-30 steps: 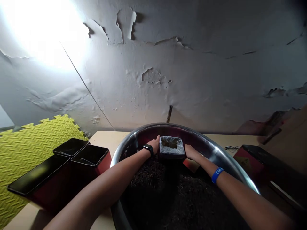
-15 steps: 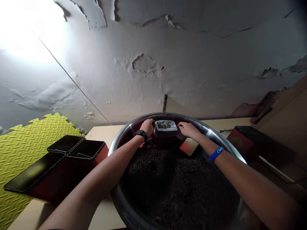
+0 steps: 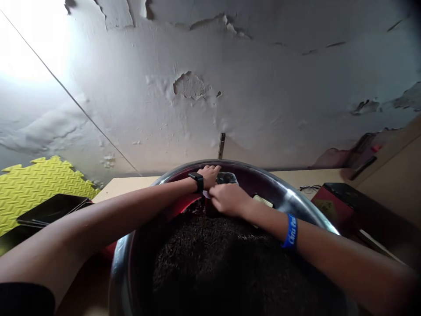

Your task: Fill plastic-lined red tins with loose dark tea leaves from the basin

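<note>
A small dark container lined with a clear plastic bag [image 3: 226, 177] stands at the far side of a large metal basin [image 3: 121, 263]. Dark, loose, leaf-like bits [image 3: 184, 250] cover the basin's bottom. My left hand [image 3: 210, 176], with a black watch on its wrist, lies over the container's left rim, fingers stretched out. At the container's near side, my right hand [image 3: 230, 199] has its fingers curled in on the edge of the bag, where a pale bit of plastic shows. This hand hides much of the container. A pale card-like piece [image 3: 263, 201] lies behind my right wrist.
Dark boxes [image 3: 54, 208] stand left of the basin, partly behind my left arm. On the right is a black-and-red box [image 3: 338, 202] with a thin cable [image 3: 309, 188] beside it. A yellow foam mat [image 3: 46, 180] lies at far left. Behind rises a peeling wall [image 3: 263, 96].
My right hand has moved left from the container's right side to its near edge. My left hand has flattened over the rim, its fingers extending. The view has shifted slightly.
</note>
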A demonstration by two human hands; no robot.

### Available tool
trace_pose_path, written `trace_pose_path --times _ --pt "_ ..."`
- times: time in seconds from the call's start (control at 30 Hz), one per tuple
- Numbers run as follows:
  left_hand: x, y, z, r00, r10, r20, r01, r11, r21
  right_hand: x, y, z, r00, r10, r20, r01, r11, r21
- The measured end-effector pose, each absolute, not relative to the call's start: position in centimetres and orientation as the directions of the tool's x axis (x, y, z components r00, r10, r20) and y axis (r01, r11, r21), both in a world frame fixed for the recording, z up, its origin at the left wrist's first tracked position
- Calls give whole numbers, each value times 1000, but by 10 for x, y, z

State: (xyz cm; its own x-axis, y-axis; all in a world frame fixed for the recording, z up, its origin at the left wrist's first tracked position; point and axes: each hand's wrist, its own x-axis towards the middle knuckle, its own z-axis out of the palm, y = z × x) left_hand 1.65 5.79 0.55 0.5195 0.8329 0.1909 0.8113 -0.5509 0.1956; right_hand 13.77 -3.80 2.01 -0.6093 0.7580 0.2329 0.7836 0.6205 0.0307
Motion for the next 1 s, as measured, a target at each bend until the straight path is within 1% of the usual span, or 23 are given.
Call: trace_pose_path --times 0.07,0.1,0.17,0.23,0.27,0.33,0.4,0.47,0.63,0.73,0.83,0.9,1.0 --pt "22 69 5 596 773 218 757 -632 167 132 -42 15 -764 641 71 644 755 123" --pt "25 74 3 616 746 251 731 -661 169 132 -43 11 -799 601 11 597 792 129" --pt "27 82 -5 604 729 321 696 -679 232 135 -44 -3 -825 563 -55 558 826 84" --pt "27 85 -15 549 737 394 671 -670 317 142 -42 -21 -826 557 -84 559 829 6" --pt "26 85 -19 525 747 408 662 -659 356 146 -41 -32 -818 567 -97 572 820 -30" --pt "25 82 -22 502 770 394 672 -634 384 153 -38 -53 -780 606 -160 622 777 -91" --pt "25 77 -22 501 794 343 720 -603 343 157 -37 -71 -735 629 -254 669 733 -124" --pt "25 71 -19 507 808 302 770 -581 262 157 -37 -81 -713 621 -327 684 718 -129" --pt "26 60 -12 554 771 314 801 -596 49 148 -38 -81 -752 540 -379 629 758 -169" --pt "25 56 -7 595 744 304 786 -618 -24 143 -39 -77 -759 511 -403 611 773 -170" --pt "24 56 -1 674 697 244 725 -688 -33 137 -42 -71 -747 503 -436 609 780 -143" --pt "23 56 2 730 658 187 669 -744 6 134 -46 -62 -771 435 -464 555 817 -157" --pt "21 56 5 771 629 101 621 -778 97 130 -57 -43 -827 334 -453 456 869 -192"
